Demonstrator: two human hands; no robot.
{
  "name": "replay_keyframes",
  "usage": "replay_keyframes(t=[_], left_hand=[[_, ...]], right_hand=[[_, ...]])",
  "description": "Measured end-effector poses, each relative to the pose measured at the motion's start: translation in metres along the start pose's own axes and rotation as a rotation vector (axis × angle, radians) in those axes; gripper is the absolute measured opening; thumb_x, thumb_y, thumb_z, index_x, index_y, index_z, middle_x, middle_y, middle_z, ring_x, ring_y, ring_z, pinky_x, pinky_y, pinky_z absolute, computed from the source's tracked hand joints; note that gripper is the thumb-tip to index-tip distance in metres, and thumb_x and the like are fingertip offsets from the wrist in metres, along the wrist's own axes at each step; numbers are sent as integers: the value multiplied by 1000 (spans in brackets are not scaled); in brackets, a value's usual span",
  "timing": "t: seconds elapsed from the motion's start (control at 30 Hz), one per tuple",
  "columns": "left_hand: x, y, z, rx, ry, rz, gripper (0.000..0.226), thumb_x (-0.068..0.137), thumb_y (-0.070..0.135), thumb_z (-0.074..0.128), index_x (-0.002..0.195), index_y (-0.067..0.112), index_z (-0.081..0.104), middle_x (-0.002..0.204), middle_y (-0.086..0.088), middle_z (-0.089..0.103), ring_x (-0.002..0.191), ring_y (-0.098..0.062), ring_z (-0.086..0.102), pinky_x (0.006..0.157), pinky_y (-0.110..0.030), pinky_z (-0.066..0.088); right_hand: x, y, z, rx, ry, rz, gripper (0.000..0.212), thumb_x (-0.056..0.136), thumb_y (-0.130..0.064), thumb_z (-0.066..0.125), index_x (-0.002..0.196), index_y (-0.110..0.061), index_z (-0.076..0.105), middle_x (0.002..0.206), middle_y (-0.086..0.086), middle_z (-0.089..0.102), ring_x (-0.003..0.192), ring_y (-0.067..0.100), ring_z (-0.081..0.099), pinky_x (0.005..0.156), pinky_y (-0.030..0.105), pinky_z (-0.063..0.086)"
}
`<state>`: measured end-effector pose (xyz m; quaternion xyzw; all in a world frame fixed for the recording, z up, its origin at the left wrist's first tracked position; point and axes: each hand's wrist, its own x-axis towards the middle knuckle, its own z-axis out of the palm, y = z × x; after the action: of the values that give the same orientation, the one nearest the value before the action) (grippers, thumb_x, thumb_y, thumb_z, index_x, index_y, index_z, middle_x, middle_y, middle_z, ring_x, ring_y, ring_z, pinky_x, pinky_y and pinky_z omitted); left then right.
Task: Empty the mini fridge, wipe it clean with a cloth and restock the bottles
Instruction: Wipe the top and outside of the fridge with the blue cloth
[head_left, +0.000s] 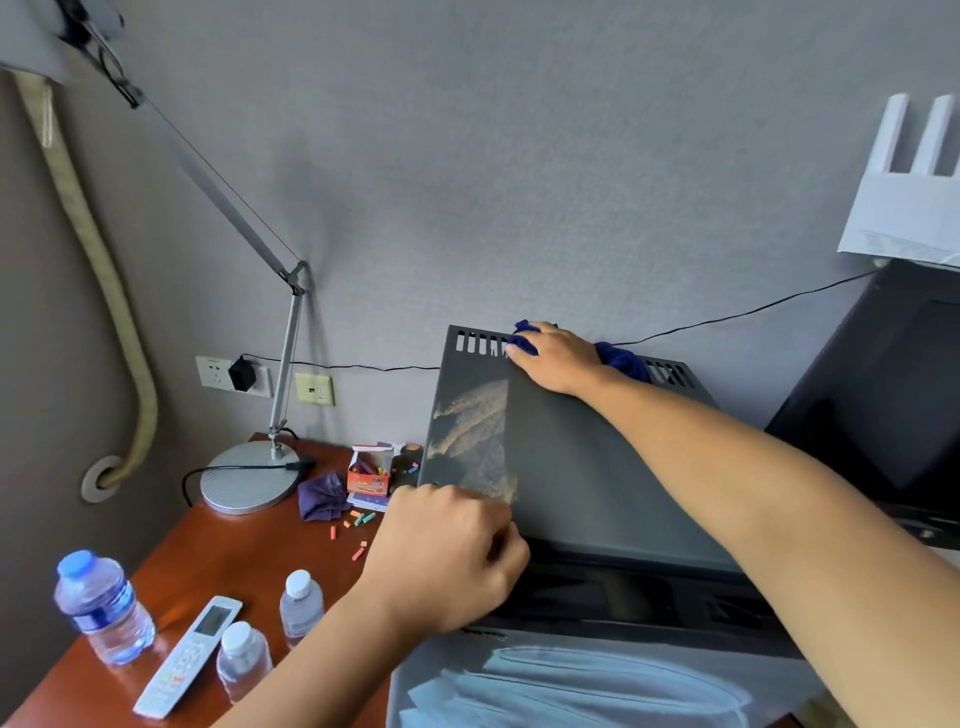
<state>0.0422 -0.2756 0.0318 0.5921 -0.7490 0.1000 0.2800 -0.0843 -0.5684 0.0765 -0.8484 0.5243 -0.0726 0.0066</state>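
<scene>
Three bottles (104, 605) stand beside the fridge (571, 457); right hand (558, 356) flat on cloth (623, 361), left hand (447, 556) curled, empty.

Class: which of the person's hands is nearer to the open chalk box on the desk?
Left. The left hand rests at the fridge's front-left corner, just right of the chalk box; the right hand presses the blue cloth at the far back edge.
</scene>
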Motion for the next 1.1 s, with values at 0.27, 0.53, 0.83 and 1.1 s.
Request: replay_keyframes(t=[0.27, 0.53, 0.83, 1.1], left_hand=[[-1, 2, -2, -106, 121, -96, 35, 80, 40, 51, 59, 17, 34, 53, -1, 50, 48, -25, 45, 45, -30, 30], [-1, 0, 2, -371, 351, -350, 24, 90, 38, 43, 97, 18, 53, 95, 4, 57, 94, -22, 55, 84, -35, 41], [4, 1, 1, -255, 159, -358, 80, 96, 62, 23, 163, 19, 24, 171, 3, 22, 159, -12, 10, 129, -42, 7], [8, 7, 1, -109, 51, -514, 89, 87, 74, 9, 164, 32, -10, 172, 7, -17, 153, -7, -30, 126, -46, -17]], right_hand=[[-142, -42, -3, 67, 83, -214, 45, 97, -66, 44, 137, -49, 56, 158, -23, 39, 146, 18, 39, 115, 39, 36], [-259, -53, -4, 117, 131, -489, 61, 92, -70, 53, 148, -48, 42, 158, -30, 34, 140, 9, 46, 116, 25, 33], [-134, -86, -13, -24, -10, -373, 62, 99, -64, 36, 157, -43, 26, 166, -19, 21, 153, 14, 22, 119, 39, 28], [24, -78, 2, 14, -48, -115, 71, 96, -70, 25, 157, -34, 30, 166, -6, 27, 148, 26, 31, 115, 47, 31]])
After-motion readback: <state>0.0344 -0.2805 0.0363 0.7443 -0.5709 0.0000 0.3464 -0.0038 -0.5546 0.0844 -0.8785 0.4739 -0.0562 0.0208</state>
